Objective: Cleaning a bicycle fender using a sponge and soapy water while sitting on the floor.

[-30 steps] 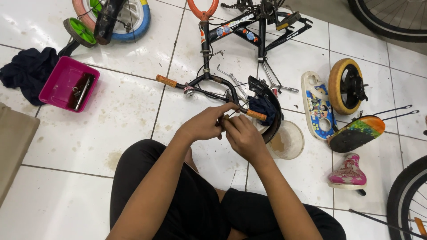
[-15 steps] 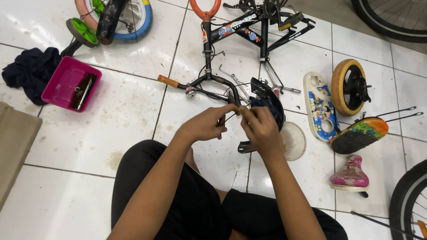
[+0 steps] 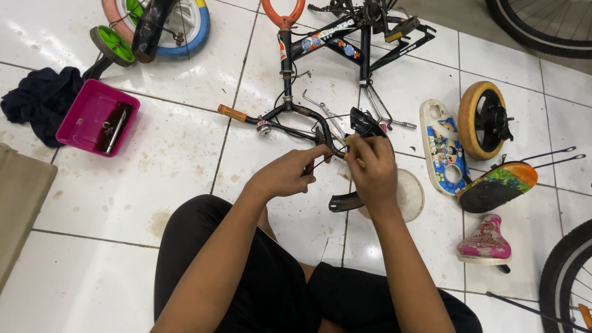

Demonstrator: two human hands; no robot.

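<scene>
While the person sits on the white tiled floor (image 3: 154, 160), the head camera looks down on both bare hands, which meet over the black handlebar (image 3: 296, 118) of a small bicycle. The left hand (image 3: 287, 176) has its fingers curled together and pinched on a thin black cable (image 3: 322, 161) just beside the bar's bend. The right hand (image 3: 372, 168) is closed on a small part at the black fender (image 3: 364, 123); what exactly it pinches I cannot tell, because the fingers hide it. The two hands are very near each other, almost touching. The handlebar lies flat on the floor, with its orange grip (image 3: 232, 113) pointing to the left, and it joins the black bicycle frame (image 3: 345, 43) that lies farther away. A round whitish disc (image 3: 408, 194) lies under the right wrist. To the right are a printed chain guard (image 3: 443, 148), a yellow training wheel (image 3: 481, 120), a colourful fender (image 3: 496, 185) and a pink saddle (image 3: 484, 240). To the left stand a pink tray (image 3: 86, 114) with tools, beside a dark cloth (image 3: 40, 102), and a green training wheel (image 3: 112, 46)
</scene>
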